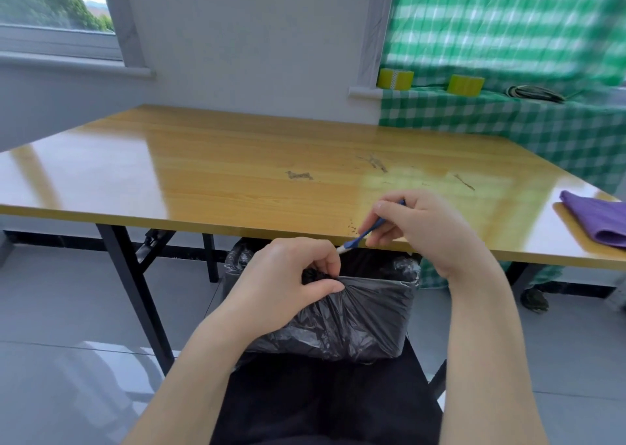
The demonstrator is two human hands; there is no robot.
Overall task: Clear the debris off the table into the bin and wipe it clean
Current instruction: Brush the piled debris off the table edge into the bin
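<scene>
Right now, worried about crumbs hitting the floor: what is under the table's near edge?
A black-bagged bin, rim pinched by the left hand; the right hand's brush points toward it. Its inside is too dark to see.

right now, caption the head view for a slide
Left hand pinches the bin bag below the table edge; right hand holds a brush by the debris.

L hand (288,282) pinching 1 bin (372,309), R hand (426,227) holding 1 brush (367,231); 1 cloth (599,221) lying right of it, 2 tape rolls (395,79) (465,85) standing beyond.
</scene>
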